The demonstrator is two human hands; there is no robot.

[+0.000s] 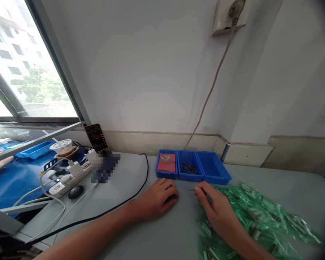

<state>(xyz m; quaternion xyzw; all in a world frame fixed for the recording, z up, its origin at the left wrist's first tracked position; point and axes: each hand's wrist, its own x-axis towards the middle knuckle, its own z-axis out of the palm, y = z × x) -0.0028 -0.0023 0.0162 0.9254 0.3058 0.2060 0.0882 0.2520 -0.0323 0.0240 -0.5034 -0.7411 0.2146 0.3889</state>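
Observation:
My left hand (161, 198) rests on the grey table with its fingers curled, in front of the blue bins. Something dark shows between its thumb and fingers, too hidden to name. To its right, my right hand (215, 207) pinches a thin dark pin-like piece (191, 190) that points left. Small dark screws (188, 168) lie in the middle blue bin (190, 177). In the left blue bin (166, 174) are a red sheet (162, 166) and a few small pale pieces. Beside and under my right forearm lie several green plastic bags (260, 213) with metallic parts inside.
The right blue bin (213, 168) stands against the others near the wall. A black cable (119, 207) crosses the table at left. Further left are a power strip (67, 182), a black mouse (76, 192), a propped phone (96, 138) and another person's arm (0, 162) behind a metal frame.

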